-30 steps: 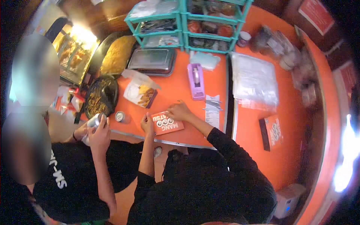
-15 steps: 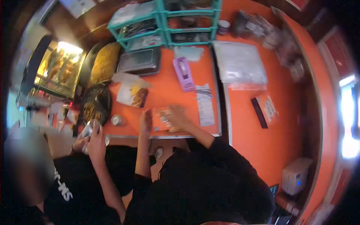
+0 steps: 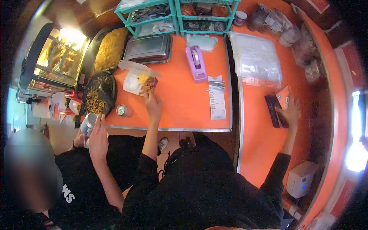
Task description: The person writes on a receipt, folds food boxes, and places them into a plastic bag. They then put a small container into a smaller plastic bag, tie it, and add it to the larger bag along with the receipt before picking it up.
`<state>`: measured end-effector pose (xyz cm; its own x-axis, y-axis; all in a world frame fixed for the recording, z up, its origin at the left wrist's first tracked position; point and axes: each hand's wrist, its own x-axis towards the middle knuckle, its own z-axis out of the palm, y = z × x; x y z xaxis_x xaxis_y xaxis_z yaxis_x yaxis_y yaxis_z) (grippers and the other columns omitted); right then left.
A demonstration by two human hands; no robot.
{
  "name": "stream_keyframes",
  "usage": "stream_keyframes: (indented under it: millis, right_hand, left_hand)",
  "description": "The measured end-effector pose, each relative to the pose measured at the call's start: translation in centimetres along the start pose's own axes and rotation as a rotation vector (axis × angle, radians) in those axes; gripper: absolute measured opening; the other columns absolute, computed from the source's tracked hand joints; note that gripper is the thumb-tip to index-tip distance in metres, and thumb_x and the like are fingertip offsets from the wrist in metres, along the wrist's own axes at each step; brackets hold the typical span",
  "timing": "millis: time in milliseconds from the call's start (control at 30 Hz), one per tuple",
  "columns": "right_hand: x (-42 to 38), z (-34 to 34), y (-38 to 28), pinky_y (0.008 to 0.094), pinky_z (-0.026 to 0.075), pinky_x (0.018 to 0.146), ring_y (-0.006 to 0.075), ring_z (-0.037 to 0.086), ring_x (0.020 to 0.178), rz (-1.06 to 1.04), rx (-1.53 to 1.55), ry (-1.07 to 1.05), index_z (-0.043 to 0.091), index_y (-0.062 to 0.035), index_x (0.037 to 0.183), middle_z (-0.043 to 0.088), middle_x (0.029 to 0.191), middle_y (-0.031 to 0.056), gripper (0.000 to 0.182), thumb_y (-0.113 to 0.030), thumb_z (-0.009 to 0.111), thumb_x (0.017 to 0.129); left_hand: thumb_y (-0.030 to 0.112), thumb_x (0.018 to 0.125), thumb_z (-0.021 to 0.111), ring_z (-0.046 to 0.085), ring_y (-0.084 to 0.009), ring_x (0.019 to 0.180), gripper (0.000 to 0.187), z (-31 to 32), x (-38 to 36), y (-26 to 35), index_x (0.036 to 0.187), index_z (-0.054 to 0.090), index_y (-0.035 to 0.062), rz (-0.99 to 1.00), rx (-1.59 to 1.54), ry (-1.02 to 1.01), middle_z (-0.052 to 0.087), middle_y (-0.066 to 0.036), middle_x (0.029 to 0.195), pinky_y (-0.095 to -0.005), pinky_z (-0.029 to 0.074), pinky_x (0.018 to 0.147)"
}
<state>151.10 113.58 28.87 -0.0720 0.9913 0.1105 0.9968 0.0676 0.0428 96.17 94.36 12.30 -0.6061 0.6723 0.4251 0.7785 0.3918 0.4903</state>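
Observation:
My left hand (image 3: 153,106) is at the near right corner of an open food box (image 3: 132,83), its fingers closed on the edge beside yellow and brown food (image 3: 147,81). On the right counter, my right hand (image 3: 290,114) grips a dark and orange box (image 3: 272,109), thumb on the near side and fingers over the far side. A long receipt (image 3: 217,104) and a purple tape dispenser (image 3: 196,64) lie between my hands. An upright can (image 3: 121,110) stands left of my left hand.
At left, a co-worker in black (image 3: 82,180) holds a silver can (image 3: 89,123) beside a dark bowl (image 3: 93,100). Behind are a lidded tray (image 3: 147,50) and teal racks (image 3: 178,19). Clear plastic bags (image 3: 256,57) lie on the right counter, near a white device (image 3: 301,179).
My right hand has moved from the middle table to the dark and orange box at right. My left hand has reached forward to the food box. The small items under my right hand left the table.

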Motion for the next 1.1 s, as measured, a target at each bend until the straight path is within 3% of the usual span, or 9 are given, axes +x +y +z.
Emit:
stream_keyframes:
  millis: [200, 333, 433, 567, 667, 867, 933, 1000, 1100]
  right_hand:
    - [0.0, -2.0, -2.6, 0.0612, 0.02, 0.109, 0.0462, 0.027, 0.135, 0.003, 0.007, -0.141, 0.017, -0.0286, 0.151, 0.035, 0.148, 0.0148, 0.116, -0.059, 0.079, 0.057]
    - [-1.0, 0.3, -8.9, 0.0542, 0.031, 0.105, 0.0397, 0.047, 0.121, -0.404, 0.339, 0.363, 0.042, -0.0195, 0.141, 0.05, 0.134, 0.0173, 0.063, -0.03, 0.065, 0.084]
    - [-3.8, 3.4, -17.0, 0.044, 0.049, 0.083, 0.0337, 0.062, 0.092, -0.382, 0.731, -0.315, 0.068, -0.01, 0.108, 0.063, 0.1, 0.0161, 0.027, -0.012, 0.052, 0.086]
    - [-7.8, 14.0, -21.0, 0.0466, 0.051, 0.079, 0.0344, 0.064, 0.089, -0.601, 0.377, -0.324, 0.069, -0.0087, 0.105, 0.062, 0.1, 0.0172, 0.029, -0.01, 0.052, 0.081]
    - [-7.4, 14.5, -21.1, 0.0479, 0.052, 0.077, 0.0368, 0.064, 0.087, -0.551, 0.391, -0.464, 0.07, -0.0069, 0.101, 0.061, 0.103, 0.019, 0.026, -0.011, 0.054, 0.08]
    - [-1.6, 14.8, -23.1, 0.0501, 0.053, 0.077, 0.0444, 0.061, 0.089, -0.298, 0.6, -0.217, 0.049, 0.0006, 0.116, 0.054, 0.113, 0.023, 0.039, -0.002, 0.056, 0.078]
    - [-0.1, 16.5, -23.8, 0.0505, 0.052, 0.076, 0.0455, 0.06, 0.092, -0.263, 0.648, -0.241, 0.047, 0.0014, 0.111, 0.053, 0.11, 0.0231, 0.035, 0.001, 0.057, 0.077]
    - [0.5, 18.3, -24.0, 0.048, 0.054, 0.072, 0.0423, 0.064, 0.084, -0.356, 0.532, -0.166, 0.049, 0.0009, 0.117, 0.056, 0.114, 0.0232, 0.046, 0.0, 0.061, 0.073]
    - [0.4, 17.4, -23.8, 0.0466, 0.055, 0.071, 0.0389, 0.065, 0.085, -0.503, 0.392, -0.279, 0.051, -0.0018, 0.114, 0.061, 0.105, 0.021, 0.046, -0.002, 0.065, 0.07]
  left_hand:
    - [0.006, 0.08, 0.063, 0.062, -0.0342, 0.084, 0.021, 1.2, 0.3, 3.0, 0.101, 0.062, 0.0012, -0.068, -0.073, -0.114, 0.061, -0.02, 0.098, -0.044, 0.05, 0.074]
    - [0.007, 0.077, 0.07, 0.066, -0.0259, 0.069, 0.01, 6.1, 0.5, 1.3, 0.086, 0.067, 0.0025, -0.297, -0.42, -0.1, 0.066, -0.013, 0.076, -0.0384, 0.051, 0.065]
    - [0.008, 0.076, 0.072, 0.065, -0.0231, 0.063, 0.009, 9.1, 0.7, -1.1, 0.082, 0.068, 0.0023, -0.404, -0.639, -0.054, 0.065, -0.011, 0.069, -0.0368, 0.051, 0.061]
    - [0.008, 0.075, 0.072, 0.065, -0.0212, 0.061, 0.01, 7.5, 2.1, -0.1, 0.076, 0.067, 0.0005, -0.538, -0.853, -0.068, 0.064, -0.01, 0.063, -0.036, 0.05, 0.059]
    - [0.01, 0.075, 0.073, 0.065, -0.023, 0.06, 0.013, 1.9, 5.0, 6.1, 0.073, 0.065, -0.0009, -0.676, -0.241, -0.407, 0.066, -0.012, 0.064, -0.0364, 0.051, 0.059]
    - [0.02, 0.081, 0.066, 0.064, -0.0331, 0.071, 0.024, 2.9, 4.7, 5.0, 0.081, 0.063, -0.0041, -0.45, -0.151, -0.449, 0.067, -0.017, 0.081, -0.0448, 0.052, 0.067]
    - [0.025, 0.082, 0.065, 0.061, -0.0363, 0.092, 0.032, 2.3, 3.7, 9.2, 0.1, 0.06, -0.0014, -0.334, 0.123, -0.162, 0.062, -0.017, 0.105, -0.0494, 0.048, 0.078]
    - [0.03, 0.081, 0.067, 0.051, -0.0369, 0.111, 0.045, 2.8, 1.0, 10.9, 0.115, 0.055, 0.004, 0.112, 0.319, -0.004, 0.051, -0.016, 0.121, -0.0508, 0.042, 0.089]
    - [0.034, 0.079, 0.068, 0.045, -0.0331, 0.115, 0.047, 3.6, -3.0, 13.1, 0.118, 0.057, 0.0105, 0.37, -0.043, -0.616, 0.049, -0.014, 0.118, -0.0486, 0.037, 0.095]
